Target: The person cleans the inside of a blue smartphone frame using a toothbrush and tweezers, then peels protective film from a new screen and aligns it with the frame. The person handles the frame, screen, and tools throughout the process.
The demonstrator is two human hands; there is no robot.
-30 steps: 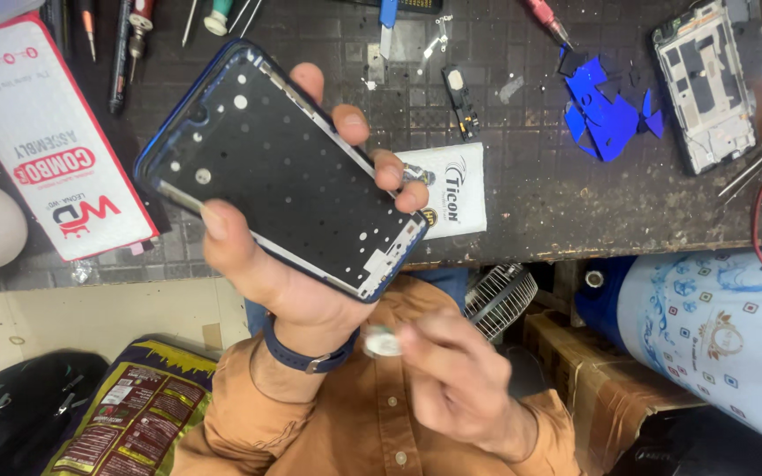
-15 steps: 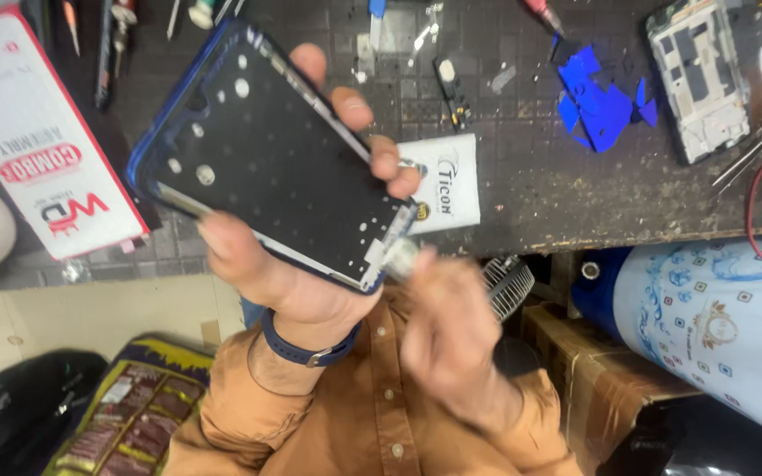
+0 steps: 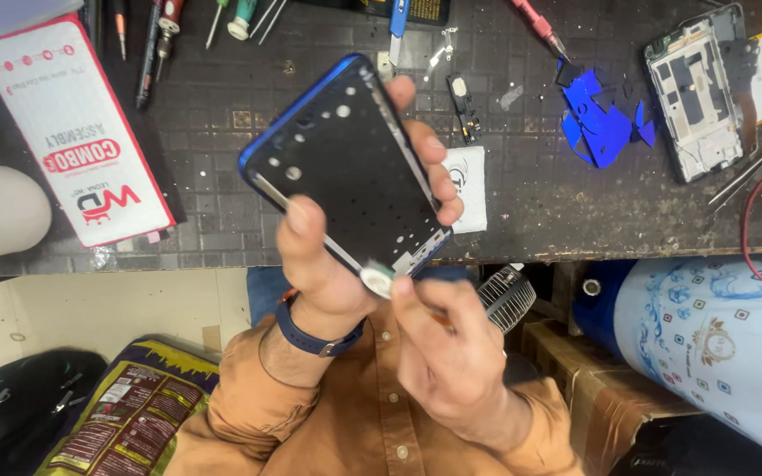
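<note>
Leftmost, a white and red box (image 3: 77, 132) lies on the dark workbench (image 3: 222, 211), screwdrivers (image 3: 156, 40) above it. Near the middle, our left hand (image 3: 328, 264) holds a blue-edged phone frame (image 3: 346, 163) tilted above the bench edge, thumb across its dark inner face, fingers wrapped behind. Just below, our right hand (image 3: 451, 353) pinches a small round silvery part (image 3: 378, 280) against the frame's lower corner. Farther right lie blue film scraps (image 3: 601, 128) and a second, stripped phone frame (image 3: 694, 92).
</note>
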